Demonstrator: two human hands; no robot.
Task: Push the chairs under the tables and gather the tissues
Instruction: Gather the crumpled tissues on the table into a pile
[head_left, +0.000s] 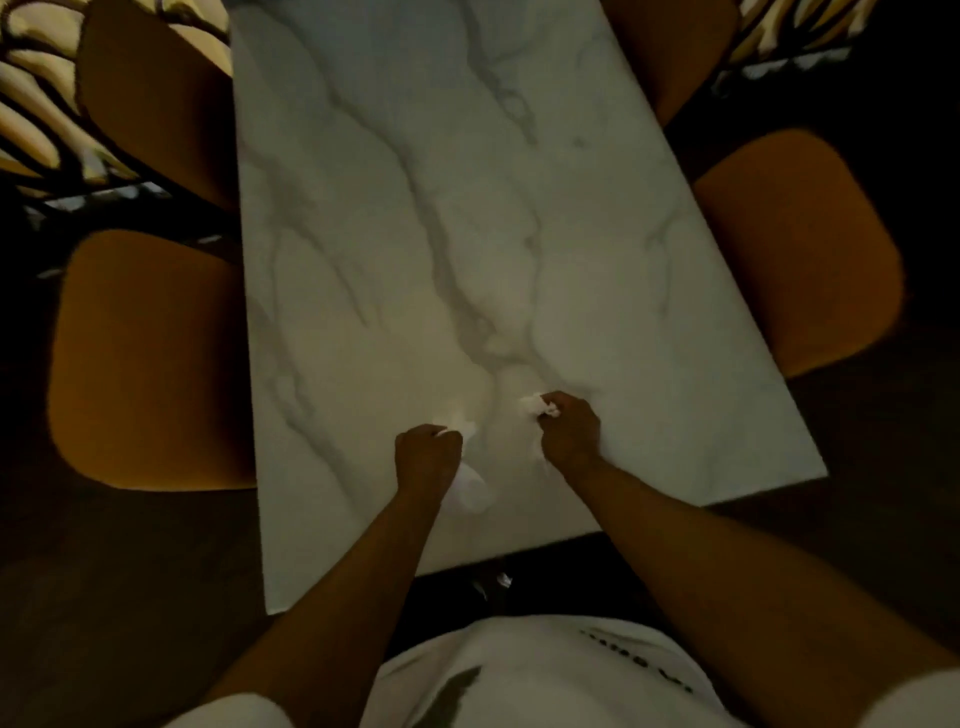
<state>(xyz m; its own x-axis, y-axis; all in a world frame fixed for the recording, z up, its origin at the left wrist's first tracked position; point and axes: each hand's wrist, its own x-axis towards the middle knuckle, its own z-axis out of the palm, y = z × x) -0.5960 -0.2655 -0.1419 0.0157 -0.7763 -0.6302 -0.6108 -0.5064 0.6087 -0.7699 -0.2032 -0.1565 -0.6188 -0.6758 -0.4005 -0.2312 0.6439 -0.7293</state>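
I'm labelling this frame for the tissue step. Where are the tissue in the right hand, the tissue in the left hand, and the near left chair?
right-hand tissue (532, 404), head view, crumpled end past the fingers
left-hand tissue (470, 491), head view, hanging tail
near left chair (150, 358), head view, orange seat

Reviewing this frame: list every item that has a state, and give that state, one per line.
Left hand: fisted, gripping white tissue.
Right hand: gripping a crumpled tissue.
Left tissue: held, hanging from the fist over the tabletop.
Right tissue: crumpled, held at the fingertips.
Marble table: bare apart from the hands and tissues.
Four orange chairs: drawn up to the table's long sides, seats partly showing.
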